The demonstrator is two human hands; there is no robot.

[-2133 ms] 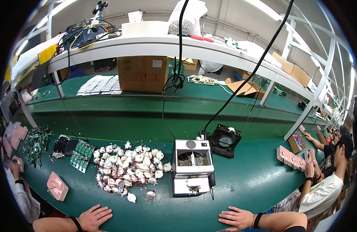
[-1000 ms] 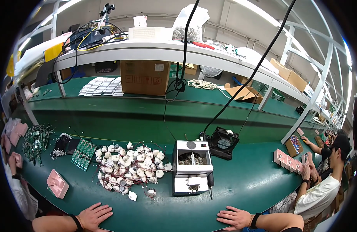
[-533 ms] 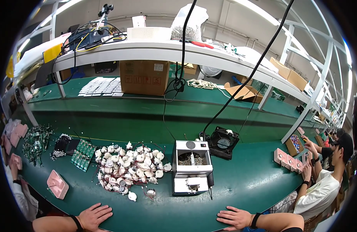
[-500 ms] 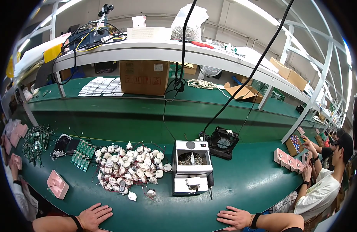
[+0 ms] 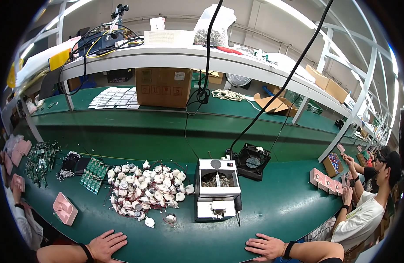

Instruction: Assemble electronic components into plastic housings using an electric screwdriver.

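The left hand (image 5: 107, 246) and right hand (image 5: 266, 247) lie flat on the table (image 5: 184, 243), each grip empty, near heaped white parts (image 5: 145, 187) whose messy wires (image 5: 132, 215) could snag if one gets tugged.

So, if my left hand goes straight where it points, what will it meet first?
Your left hand would probably meet the lone white wired part, left of the machine; fisheye bending makes this uncertain.

Black, Worn Left and Right

A slim black wristband (image 5: 86, 253) is worn behind the left hand (image 5: 107, 246), and another black wristband (image 5: 290, 250) behind the right hand (image 5: 266, 247). Both forearms (image 5: 315, 251) are seen bare. By the right one, a dark sleeve edge (image 5: 333, 260) is partly shown.
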